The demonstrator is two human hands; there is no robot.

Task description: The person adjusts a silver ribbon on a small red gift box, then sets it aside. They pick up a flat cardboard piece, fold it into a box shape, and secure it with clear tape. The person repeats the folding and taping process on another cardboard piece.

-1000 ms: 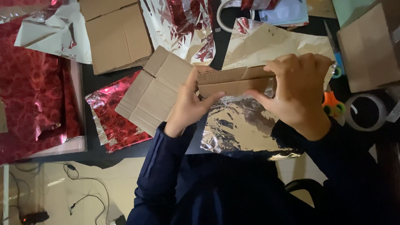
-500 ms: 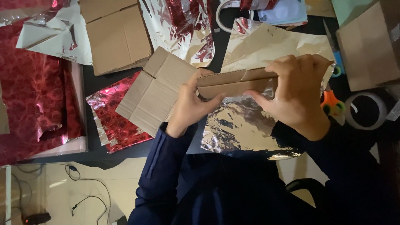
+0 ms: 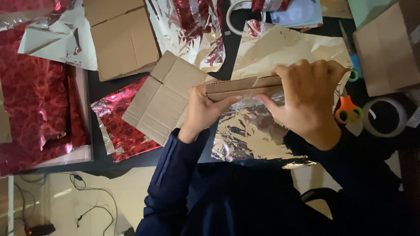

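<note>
Your left hand [image 3: 202, 110] and right hand [image 3: 311, 97] both pinch the narrow cardboard box [image 3: 238, 88] at centre frame, thumbs under and fingers curled over its top edge, which seems to keep it pressed against the silver foil sheet [image 3: 245, 135] below it. The dark table [image 3: 98, 85] is crowded: red patterned foil [image 3: 30, 109] at left, flattened cardboard [image 3: 120, 37] at upper left, orange-handled scissors [image 3: 348, 110] and a tape roll [image 3: 387, 117] at right.

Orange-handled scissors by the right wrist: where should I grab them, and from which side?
Probably take the orange scissors by their handle loops, coming from the right. The loops lie exposed on the dark table, while the right hand covers the blade end, and the tape roll sits just beyond.
</note>
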